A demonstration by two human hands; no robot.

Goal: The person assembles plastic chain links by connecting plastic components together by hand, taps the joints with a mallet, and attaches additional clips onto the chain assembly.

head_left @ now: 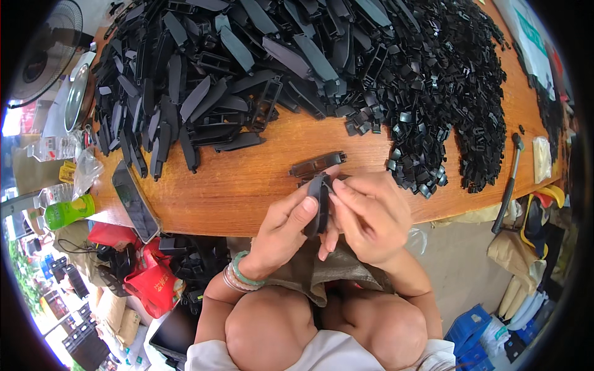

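The left hand (276,234) holds a black casing (317,207) over the desk's (229,195) near edge; the right hand (375,219) pinches at its upper end, fingers hiding any small part. Likely a fitting step; the next move calls for careful alignment.

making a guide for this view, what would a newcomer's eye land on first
Probably the heap of long black parts, far left and middle of the table, then the smaller black pieces piled to its right. Next, at the near edge, centre, the left hand holds a dark elongated part, the right hand at its right side.
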